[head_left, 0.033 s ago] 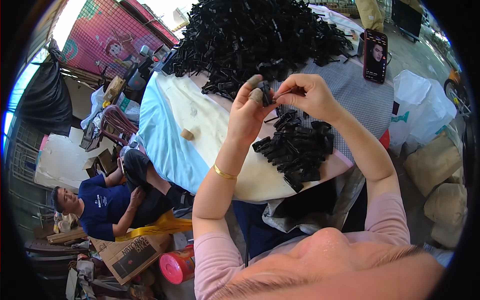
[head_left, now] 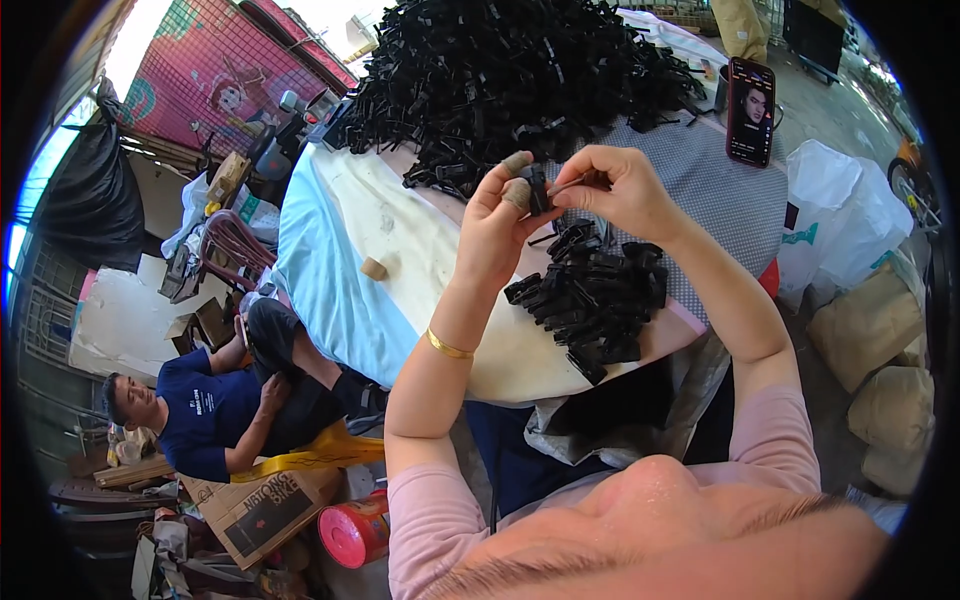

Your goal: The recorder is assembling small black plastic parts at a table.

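My left hand (head_left: 497, 205), with wrappings on two fingertips, is closed on a small black plastic piece (head_left: 537, 190). Close against that piece, my right hand (head_left: 622, 190) pinches something thin and dark, too small to name. Both hands are raised over the round table, fingertips nearly meeting. Just below them lies a small heap of similar black pieces (head_left: 595, 300) near the table's front edge. Beyond the hands rises a big pile of black plastic parts (head_left: 530, 70). A gold bangle (head_left: 448, 345) circles my left wrist.
Cloths in blue, cream and grey cover the table (head_left: 330, 270). A small tan block (head_left: 374, 268) lies at left. A lit phone (head_left: 750, 112) stands at the right edge. White bags (head_left: 835, 215) and brown sacks (head_left: 868, 325) sit at right. Another person (head_left: 225, 405) sits at left, near a red tub (head_left: 354, 532).
The black piece in my left hand has turned slightly and stands more upright. My left fingertips have shifted a little; the right hand stays almost in place.
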Demonstrator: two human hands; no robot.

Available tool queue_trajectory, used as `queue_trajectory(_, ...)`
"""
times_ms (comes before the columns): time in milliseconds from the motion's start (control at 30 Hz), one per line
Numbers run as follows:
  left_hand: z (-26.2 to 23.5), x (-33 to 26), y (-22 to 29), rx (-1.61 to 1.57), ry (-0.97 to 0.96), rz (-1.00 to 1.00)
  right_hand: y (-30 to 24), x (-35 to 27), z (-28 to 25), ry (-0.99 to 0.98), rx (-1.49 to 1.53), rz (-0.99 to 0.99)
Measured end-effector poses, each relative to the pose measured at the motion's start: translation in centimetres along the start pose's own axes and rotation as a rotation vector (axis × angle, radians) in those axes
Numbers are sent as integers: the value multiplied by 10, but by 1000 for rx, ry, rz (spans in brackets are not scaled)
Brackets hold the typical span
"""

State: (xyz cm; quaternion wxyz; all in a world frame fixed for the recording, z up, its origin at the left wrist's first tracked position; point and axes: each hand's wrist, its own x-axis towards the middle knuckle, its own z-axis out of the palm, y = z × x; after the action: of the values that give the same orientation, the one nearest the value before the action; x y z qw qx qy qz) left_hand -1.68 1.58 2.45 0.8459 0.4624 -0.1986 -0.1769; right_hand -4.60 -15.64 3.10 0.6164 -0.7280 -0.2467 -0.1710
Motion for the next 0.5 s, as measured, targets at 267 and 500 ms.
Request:
queue_trajectory(267, 14, -7, -6, 515, -154, 111, 9, 3, 0, 27, -81, 179)
queue_trajectory(500, 10, -3, -8, 374, -46, 155, 6, 5, -7, -107, 219, 450)
